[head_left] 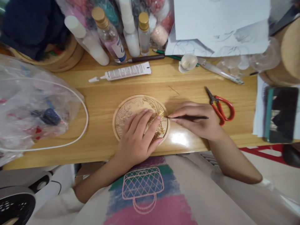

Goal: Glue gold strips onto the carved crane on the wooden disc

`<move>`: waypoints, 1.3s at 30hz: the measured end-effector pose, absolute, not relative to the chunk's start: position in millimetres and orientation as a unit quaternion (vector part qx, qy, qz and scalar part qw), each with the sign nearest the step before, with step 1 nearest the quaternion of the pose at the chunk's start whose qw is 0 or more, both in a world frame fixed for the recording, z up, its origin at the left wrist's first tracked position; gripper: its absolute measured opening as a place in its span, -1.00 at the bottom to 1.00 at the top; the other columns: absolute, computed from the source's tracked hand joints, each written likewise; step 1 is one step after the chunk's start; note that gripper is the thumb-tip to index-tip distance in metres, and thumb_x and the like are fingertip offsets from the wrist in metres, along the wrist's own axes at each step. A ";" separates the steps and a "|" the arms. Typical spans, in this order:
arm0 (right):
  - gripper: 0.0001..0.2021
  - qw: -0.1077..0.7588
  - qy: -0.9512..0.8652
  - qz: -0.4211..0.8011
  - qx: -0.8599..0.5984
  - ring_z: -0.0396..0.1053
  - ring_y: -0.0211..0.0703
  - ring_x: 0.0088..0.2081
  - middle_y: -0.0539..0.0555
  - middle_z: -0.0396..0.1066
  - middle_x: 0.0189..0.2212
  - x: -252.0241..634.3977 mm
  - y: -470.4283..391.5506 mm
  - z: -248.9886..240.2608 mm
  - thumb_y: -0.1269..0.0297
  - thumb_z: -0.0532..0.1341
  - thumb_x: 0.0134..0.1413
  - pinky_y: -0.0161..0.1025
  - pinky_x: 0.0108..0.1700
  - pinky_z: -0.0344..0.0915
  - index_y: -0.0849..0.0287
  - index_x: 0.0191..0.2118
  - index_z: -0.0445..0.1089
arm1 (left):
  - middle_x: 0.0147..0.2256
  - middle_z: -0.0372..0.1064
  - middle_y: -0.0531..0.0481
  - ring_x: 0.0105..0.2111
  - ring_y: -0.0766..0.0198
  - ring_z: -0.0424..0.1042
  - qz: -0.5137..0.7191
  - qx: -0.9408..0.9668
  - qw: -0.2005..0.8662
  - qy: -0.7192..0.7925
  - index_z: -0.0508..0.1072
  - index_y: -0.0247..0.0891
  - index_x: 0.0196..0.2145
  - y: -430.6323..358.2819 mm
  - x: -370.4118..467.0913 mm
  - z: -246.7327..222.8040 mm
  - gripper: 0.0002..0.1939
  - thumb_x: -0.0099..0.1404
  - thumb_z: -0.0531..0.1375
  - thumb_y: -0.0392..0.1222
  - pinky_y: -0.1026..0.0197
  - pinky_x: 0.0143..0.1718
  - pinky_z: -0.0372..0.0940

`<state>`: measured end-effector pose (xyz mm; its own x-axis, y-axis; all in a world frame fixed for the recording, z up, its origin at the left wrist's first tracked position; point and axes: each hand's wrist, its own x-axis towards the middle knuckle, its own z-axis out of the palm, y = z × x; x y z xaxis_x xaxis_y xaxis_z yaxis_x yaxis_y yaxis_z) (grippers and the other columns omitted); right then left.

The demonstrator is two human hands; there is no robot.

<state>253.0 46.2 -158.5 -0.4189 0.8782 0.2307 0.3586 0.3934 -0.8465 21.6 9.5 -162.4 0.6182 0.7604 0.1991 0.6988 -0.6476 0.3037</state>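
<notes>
A round wooden plaque (117,123) with a carved line pattern lies on the table, and gold wire (160,128) is set along part of its right side. My left hand (138,134) rests flat across the plaque, fingers stretched out, covering its lower middle. The fingertips touch the plaque near the gold wire. My right hand (199,120) is closed on slim dark tweezers (189,117), held low over the table at the plaque's right edge. Their tip points left to the gold wire, close to my left index finger.
Red-handled cutters (222,109) lie right of my right hand. A loose wire piece (173,90) and a glue tube (127,71) lie beyond the plaque. Bottles (110,40) and papers (220,22) line the back. A plastic bag (35,115) is left, a phone (282,114) right.
</notes>
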 end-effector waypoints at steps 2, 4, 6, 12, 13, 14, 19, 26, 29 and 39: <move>-0.94 0.352 -0.756 0.372 -0.408 0.50 -0.22 -0.36 0.06 0.55 -0.41 253.5 45.9 -158.7 0.37 0.29 0.15 -0.27 -0.33 0.42 0.14 -0.28 0.54 | 0.13 0.30 -0.34 0.19 -0.08 0.26 0.156 0.894 0.097 0.409 0.26 -0.36 0.18 9.4 21.5 -162.5 -0.51 0.37 0.13 -0.09 -0.10 0.20 0.16; -0.93 0.352 -0.755 0.374 -0.408 0.50 -0.22 -0.36 0.05 0.55 -0.41 253.9 45.4 -158.9 0.38 0.29 0.14 -0.27 -0.33 0.42 0.14 -0.27 0.54 | 0.13 0.30 -0.35 0.19 -0.08 0.26 0.158 0.894 0.097 0.408 0.26 -0.37 0.18 9.5 21.4 -162.7 -0.51 0.37 0.14 -0.10 -0.10 0.20 0.15; -0.93 0.349 -0.754 0.376 -0.410 0.50 -0.22 -0.36 0.05 0.55 -0.40 254.2 45.0 -158.9 0.37 0.28 0.15 -0.27 -0.33 0.42 0.12 -0.27 0.54 | 0.13 0.30 -0.35 0.20 -0.08 0.26 0.159 0.893 0.100 0.408 0.26 -0.37 0.18 9.4 21.5 -163.0 -0.51 0.37 0.14 -0.10 -0.10 0.21 0.15; -0.92 0.349 -0.752 0.372 -0.417 0.50 -0.22 -0.37 0.03 0.55 -0.40 255.1 44.4 -158.6 0.36 0.28 0.16 -0.27 -0.35 0.42 0.08 -0.27 0.54 | 0.14 0.30 -0.35 0.19 -0.08 0.26 0.159 0.891 0.104 0.413 0.28 -0.36 0.18 9.2 22.0 -163.4 -0.52 0.37 0.13 -0.11 -0.09 0.20 0.16; -0.92 0.349 -0.753 0.372 -0.415 0.50 -0.22 -0.36 0.03 0.55 -0.40 255.2 44.4 -158.7 0.37 0.28 0.16 -0.27 -0.35 0.42 0.08 -0.26 0.54 | 0.13 0.30 -0.35 0.19 -0.08 0.27 0.160 0.891 0.102 0.413 0.29 -0.37 0.17 9.2 22.1 -163.3 -0.53 0.37 0.14 -0.11 -0.09 0.19 0.16; -0.92 0.350 -0.754 0.371 -0.413 0.50 -0.23 -0.36 0.03 0.55 -0.40 255.3 44.3 -158.8 0.38 0.28 0.15 -0.27 -0.34 0.42 0.09 -0.26 0.54 | 0.13 0.31 -0.36 0.18 -0.08 0.27 0.161 0.891 0.101 0.412 0.29 -0.37 0.16 9.3 22.2 -163.3 -0.53 0.37 0.14 -0.11 -0.09 0.19 0.16; -0.92 0.346 -0.759 0.368 -0.411 0.50 -0.22 -0.37 0.04 0.56 -0.40 255.9 44.3 -159.3 0.37 0.28 0.16 -0.27 -0.36 0.42 0.09 -0.27 0.54 | 0.14 0.30 -0.35 0.19 -0.08 0.26 0.162 0.890 0.106 0.414 0.29 -0.36 0.17 9.3 22.1 -163.4 -0.52 0.36 0.15 -0.11 -0.09 0.20 0.15; -0.92 0.341 -0.761 0.364 -0.415 0.50 -0.22 -0.37 0.03 0.56 -0.40 256.4 44.0 -159.6 0.34 0.27 0.16 -0.26 -0.36 0.43 0.07 -0.26 0.55 | 0.14 0.30 -0.33 0.20 -0.07 0.25 0.160 0.890 0.106 0.414 0.28 -0.35 0.18 9.0 21.5 -163.6 -0.52 0.37 0.13 -0.10 -0.09 0.21 0.14; -0.92 0.340 -0.759 0.366 -0.418 0.50 -0.21 -0.37 0.02 0.56 -0.40 256.4 44.0 -159.4 0.34 0.28 0.16 -0.25 -0.35 0.43 0.06 -0.26 0.54 | 0.14 0.29 -0.33 0.20 -0.08 0.26 0.159 0.893 0.097 0.409 0.30 -0.34 0.17 9.2 21.4 -163.5 -0.53 0.37 0.13 -0.10 -0.09 0.20 0.16; -0.89 0.349 -0.762 0.366 -0.404 0.50 -0.20 -0.34 0.03 0.54 -0.40 256.0 43.3 -158.2 0.44 0.30 0.12 -0.25 -0.32 0.41 0.09 -0.26 0.53 | 0.11 0.32 -0.37 0.17 -0.10 0.29 0.157 0.895 0.088 0.407 0.33 -0.40 0.13 10.2 22.1 -161.8 -0.54 0.37 0.14 -0.08 -0.09 0.17 0.19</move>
